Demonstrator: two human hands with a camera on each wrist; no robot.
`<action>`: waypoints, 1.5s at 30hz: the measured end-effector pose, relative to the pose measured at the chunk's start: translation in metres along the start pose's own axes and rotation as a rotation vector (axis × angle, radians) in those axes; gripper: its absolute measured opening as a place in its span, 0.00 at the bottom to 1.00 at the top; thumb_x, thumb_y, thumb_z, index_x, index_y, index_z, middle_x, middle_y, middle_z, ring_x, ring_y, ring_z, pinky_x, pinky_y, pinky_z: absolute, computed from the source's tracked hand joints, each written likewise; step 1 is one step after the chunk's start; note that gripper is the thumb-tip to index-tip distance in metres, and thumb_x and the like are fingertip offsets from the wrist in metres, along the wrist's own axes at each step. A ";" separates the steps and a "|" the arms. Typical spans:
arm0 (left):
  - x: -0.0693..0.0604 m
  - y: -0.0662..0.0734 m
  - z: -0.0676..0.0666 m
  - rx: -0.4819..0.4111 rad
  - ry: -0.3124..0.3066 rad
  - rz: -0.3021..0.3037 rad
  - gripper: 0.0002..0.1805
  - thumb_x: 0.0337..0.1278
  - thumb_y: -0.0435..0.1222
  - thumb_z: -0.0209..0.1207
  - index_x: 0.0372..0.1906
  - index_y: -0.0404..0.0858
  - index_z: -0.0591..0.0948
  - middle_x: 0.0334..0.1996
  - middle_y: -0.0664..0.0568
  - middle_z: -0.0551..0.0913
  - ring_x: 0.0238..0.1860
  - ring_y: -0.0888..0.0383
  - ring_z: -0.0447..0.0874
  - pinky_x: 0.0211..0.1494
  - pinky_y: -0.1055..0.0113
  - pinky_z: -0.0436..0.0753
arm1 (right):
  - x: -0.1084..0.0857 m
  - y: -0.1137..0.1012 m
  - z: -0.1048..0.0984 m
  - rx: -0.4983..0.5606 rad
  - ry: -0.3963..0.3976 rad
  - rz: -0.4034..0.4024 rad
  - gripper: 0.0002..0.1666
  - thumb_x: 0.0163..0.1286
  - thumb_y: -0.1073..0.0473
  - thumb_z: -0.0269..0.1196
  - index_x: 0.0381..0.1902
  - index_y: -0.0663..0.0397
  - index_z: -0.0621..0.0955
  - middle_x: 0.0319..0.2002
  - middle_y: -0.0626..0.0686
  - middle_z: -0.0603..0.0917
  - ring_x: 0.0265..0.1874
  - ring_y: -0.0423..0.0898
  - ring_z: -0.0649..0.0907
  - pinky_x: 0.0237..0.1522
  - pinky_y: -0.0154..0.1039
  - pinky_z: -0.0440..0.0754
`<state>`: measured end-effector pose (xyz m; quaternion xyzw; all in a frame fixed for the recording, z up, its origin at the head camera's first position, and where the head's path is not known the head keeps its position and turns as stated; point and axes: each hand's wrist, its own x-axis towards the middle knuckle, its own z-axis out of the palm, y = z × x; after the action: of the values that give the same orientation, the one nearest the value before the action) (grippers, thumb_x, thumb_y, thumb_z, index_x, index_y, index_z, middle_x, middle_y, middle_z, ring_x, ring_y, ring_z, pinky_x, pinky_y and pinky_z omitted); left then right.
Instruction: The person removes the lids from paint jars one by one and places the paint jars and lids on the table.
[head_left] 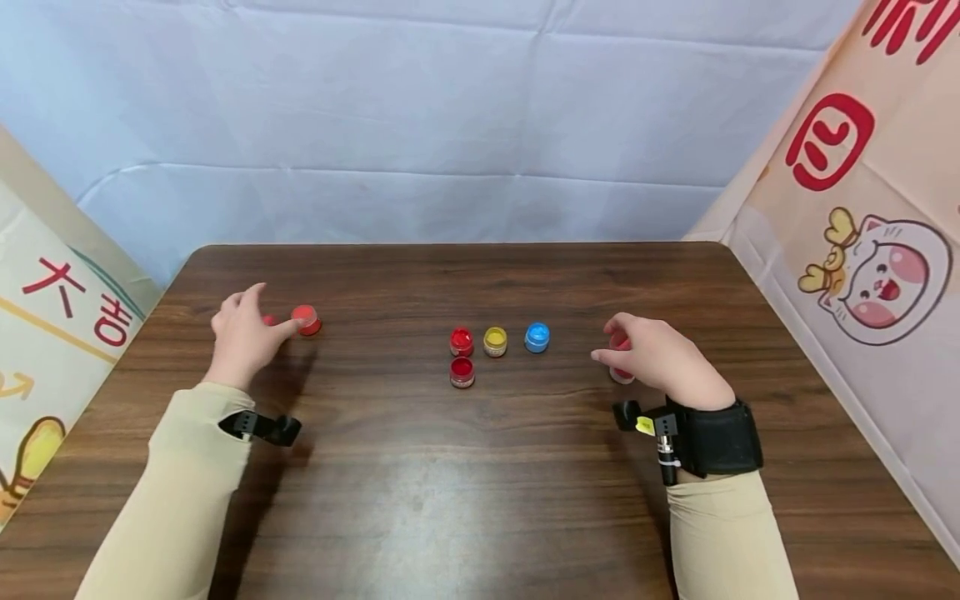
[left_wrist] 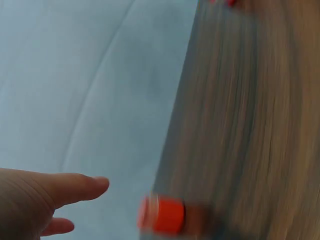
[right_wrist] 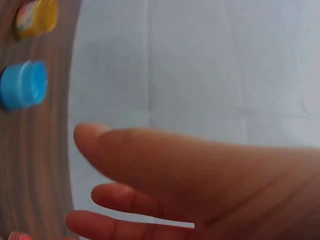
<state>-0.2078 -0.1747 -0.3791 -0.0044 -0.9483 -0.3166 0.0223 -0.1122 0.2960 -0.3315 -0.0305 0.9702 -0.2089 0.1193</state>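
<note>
At the table's left, my left hand hovers with thumb and fingers spread, holding nothing. Just beyond the thumb tip stands an orange-red jar, blurred in the left wrist view as a small jar. Another red thing is mostly hidden behind that hand. On the right, my right hand is over a red and whitish jar, which it partly covers. The right wrist view shows a gap between thumb and fingers, with no object there; a bit of red shows at the lower left corner.
Mid-table stand a red jar, a yellow jar and a blue jar in a row. A dark red jar is in front of the red one. The brown wooden table ends at a pale cloth backdrop.
</note>
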 end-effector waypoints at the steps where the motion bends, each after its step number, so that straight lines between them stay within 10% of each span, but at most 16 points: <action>1: 0.002 -0.007 -0.003 0.005 -0.028 -0.029 0.46 0.57 0.46 0.59 0.71 0.31 0.48 0.66 0.24 0.45 0.63 0.25 0.41 0.57 0.33 0.55 | -0.002 -0.003 0.000 0.012 0.003 -0.024 0.26 0.64 0.51 0.61 0.52 0.65 0.72 0.29 0.52 0.81 0.32 0.47 0.80 0.38 0.47 0.76; 8: 0.009 -0.035 -0.013 0.042 -0.133 -0.075 0.50 0.57 0.47 0.58 0.71 0.27 0.41 0.64 0.21 0.49 0.61 0.22 0.48 0.57 0.33 0.57 | -0.009 -0.021 0.000 0.023 0.003 -0.173 0.28 0.65 0.49 0.61 0.56 0.62 0.72 0.46 0.59 0.79 0.44 0.52 0.79 0.42 0.48 0.77; 17: 0.010 -0.044 -0.010 0.067 -0.143 -0.077 0.45 0.59 0.47 0.57 0.67 0.22 0.50 0.57 0.21 0.62 0.57 0.28 0.61 0.56 0.37 0.64 | -0.010 -0.028 0.003 0.010 -0.019 -0.235 0.28 0.66 0.49 0.60 0.57 0.61 0.72 0.44 0.54 0.80 0.43 0.50 0.79 0.42 0.47 0.78; 45: 0.008 -0.064 -0.004 -0.010 -0.002 -0.009 0.32 0.59 0.48 0.57 0.52 0.23 0.69 0.44 0.30 0.74 0.41 0.40 0.72 0.40 0.52 0.72 | -0.008 -0.034 0.012 -0.006 -0.061 -0.255 0.29 0.64 0.51 0.63 0.58 0.59 0.72 0.44 0.53 0.80 0.46 0.52 0.79 0.44 0.46 0.78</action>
<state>-0.2171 -0.2283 -0.4142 -0.0005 -0.9468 -0.3214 0.0198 -0.1012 0.2614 -0.3268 -0.1602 0.9550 -0.2184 0.1210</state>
